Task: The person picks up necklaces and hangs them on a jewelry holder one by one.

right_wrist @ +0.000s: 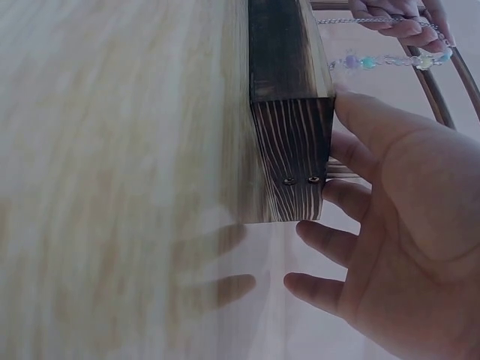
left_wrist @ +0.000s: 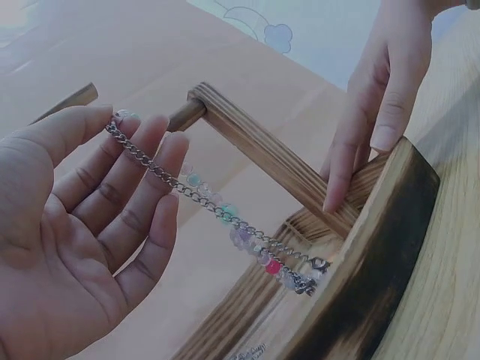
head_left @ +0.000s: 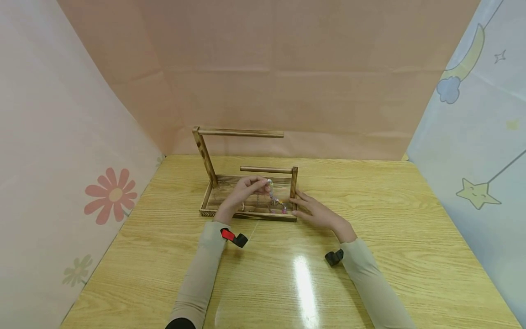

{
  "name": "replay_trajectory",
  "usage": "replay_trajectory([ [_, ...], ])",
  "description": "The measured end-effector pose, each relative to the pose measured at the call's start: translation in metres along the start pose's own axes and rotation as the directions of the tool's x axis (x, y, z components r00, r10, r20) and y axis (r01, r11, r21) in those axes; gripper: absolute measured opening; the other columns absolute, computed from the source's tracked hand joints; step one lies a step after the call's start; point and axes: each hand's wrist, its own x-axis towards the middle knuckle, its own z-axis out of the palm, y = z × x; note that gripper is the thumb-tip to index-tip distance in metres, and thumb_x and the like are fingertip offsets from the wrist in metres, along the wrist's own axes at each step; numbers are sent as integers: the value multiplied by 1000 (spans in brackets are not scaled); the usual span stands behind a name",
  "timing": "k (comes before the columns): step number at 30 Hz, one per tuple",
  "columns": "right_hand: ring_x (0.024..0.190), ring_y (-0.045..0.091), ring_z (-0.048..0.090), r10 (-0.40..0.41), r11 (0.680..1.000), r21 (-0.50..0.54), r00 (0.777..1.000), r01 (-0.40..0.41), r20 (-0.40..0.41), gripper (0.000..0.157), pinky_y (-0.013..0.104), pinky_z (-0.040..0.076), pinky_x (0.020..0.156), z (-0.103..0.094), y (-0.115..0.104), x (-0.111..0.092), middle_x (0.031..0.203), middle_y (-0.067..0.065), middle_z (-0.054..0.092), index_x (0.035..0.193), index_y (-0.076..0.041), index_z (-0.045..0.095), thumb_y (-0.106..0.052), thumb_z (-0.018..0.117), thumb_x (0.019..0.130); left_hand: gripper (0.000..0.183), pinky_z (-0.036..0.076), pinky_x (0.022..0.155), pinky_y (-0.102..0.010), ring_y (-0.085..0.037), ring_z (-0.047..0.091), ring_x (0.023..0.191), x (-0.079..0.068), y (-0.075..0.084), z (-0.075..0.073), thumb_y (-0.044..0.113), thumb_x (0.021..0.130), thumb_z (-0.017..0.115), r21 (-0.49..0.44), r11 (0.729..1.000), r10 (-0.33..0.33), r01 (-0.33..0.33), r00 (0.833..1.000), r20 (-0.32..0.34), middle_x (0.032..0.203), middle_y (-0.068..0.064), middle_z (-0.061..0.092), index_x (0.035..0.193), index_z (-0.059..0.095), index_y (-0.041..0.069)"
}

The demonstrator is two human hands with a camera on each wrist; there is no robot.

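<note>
1. Pastel-beaded silver metal chain, in the head view, hangs from the left hand over a brown wooden tray stand; placing it seems in hand.
2. Left wrist: thumb and fingertips pinch its upper end.
3. Right wrist: the right hand braces the stand's end, fingers loosely spread; next likely calls for steadiness.

The desk, yellowish and wood-grained, spreads beneath the left hand and the right hand, a bright light streak gleaming nearer the person than either. Beyond both hangs a creased peach backdrop. Left of the left hand, a whitish sheet shows a red flower; right of the right hand, a pale-blue panel bears a moon, a cloud and a smiling star.
</note>
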Motion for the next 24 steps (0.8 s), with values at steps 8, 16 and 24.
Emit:
replay_trajectory([
  [8, 140, 40, 12, 13, 1000, 1, 1000, -13, 9, 53, 59, 19, 110, -2, -1, -1, 155, 12, 8, 144, -11, 34, -33, 47, 98, 26, 51, 89, -40, -29, 64, 88, 0, 10, 6, 23, 97, 50, 34, 999, 21, -21, 1000, -1, 91, -9, 67, 104, 62, 2],
  [16, 140, 40, 12, 24, 1000, 4, 1000, -24, 19, 53, 60, 20, 109, -2, -2, -1, 155, 13, 8, 144, -10, 34, -32, 47, 98, 26, 47, 92, -52, -39, 61, 91, -7, 37, 16, 17, 98, 49, 37, 998, 42, -41, 999, -12, 92, -16, 65, 108, 59, -5],
  [24, 140, 38, 12, 35, 999, 21, 999, -35, 23, 54, 59, 21, 110, -2, -3, -1, 155, 12, 8, 144, -12, 34, -35, 47, 97, 25, 45, 92, -55, -30, 64, 88, -7, 45, 19, 16, 98, 49, 34, 998, 55, -53, 998, -42, 90, -10, 67, 107, 60, -5],
])
